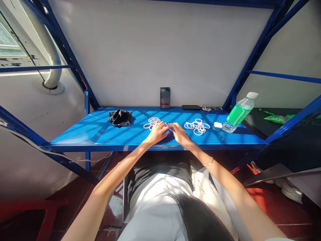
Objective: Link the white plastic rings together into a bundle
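My left hand (157, 133) and my right hand (179, 133) meet over the middle of the blue shelf, fingertips curled towards each other in a pinch. Whatever is between the fingers is too small and hidden to make out. Just behind my left hand lies a pile of thin white rings (151, 122), partly covered by its fingers. A second heap of white rings (197, 127) sits to the right of my right hand, apart from it. The rings look like bands or loops.
On the blue shelf (82, 134), a crumpled black plastic bag (120, 117) stands left, opening upward. A small dark box (165, 98) leans against the wall, beside a black phone-like slab (191, 107) and a coiled cable (210, 108). At right are a white case (218, 125) and a green-labelled bottle (239, 113).
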{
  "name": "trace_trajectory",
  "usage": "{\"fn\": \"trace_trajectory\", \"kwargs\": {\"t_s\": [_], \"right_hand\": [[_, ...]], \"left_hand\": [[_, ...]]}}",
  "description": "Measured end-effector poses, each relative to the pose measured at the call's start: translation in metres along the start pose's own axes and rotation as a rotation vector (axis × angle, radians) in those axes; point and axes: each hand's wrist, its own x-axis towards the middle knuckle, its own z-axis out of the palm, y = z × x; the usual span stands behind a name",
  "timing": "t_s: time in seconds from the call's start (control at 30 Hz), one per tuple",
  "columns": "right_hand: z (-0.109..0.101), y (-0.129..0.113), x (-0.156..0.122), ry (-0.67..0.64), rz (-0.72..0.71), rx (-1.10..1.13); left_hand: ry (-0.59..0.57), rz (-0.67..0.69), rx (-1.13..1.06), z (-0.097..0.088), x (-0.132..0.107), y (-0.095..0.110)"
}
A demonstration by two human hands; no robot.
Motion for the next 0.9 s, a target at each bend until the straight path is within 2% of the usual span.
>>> {"fn": "trace_trajectory", "kwargs": {"t_s": [0.1, 0.3, 0.5, 0.8, 0.9], "right_hand": [[-0.001, -0.003, -0.001, 0.014, -0.061, 0.073], [-0.007, -0.011, 0.0, 0.046, -0.137, 0.145], [-0.011, -0.011, 0.003, 0.179, 0.023, 0.079], [-0.011, 0.005, 0.005, 0.129, 0.195, 0.58], [-0.01, 0.007, 0.006, 0.133, 0.218, 0.646]], "left_hand": [[-0.012, 0.045, -0.022, 0.001, 0.0, 0.0], [-0.004, 0.053, -0.019, 0.001, 0.0, 0.0], [-0.014, 0.075, -0.083, -0.002, 0.002, 0.003], [-0.102, 0.098, -0.131, -0.013, 0.004, 0.011], [-0.121, 0.096, -0.128, -0.014, 0.004, 0.012]]}}
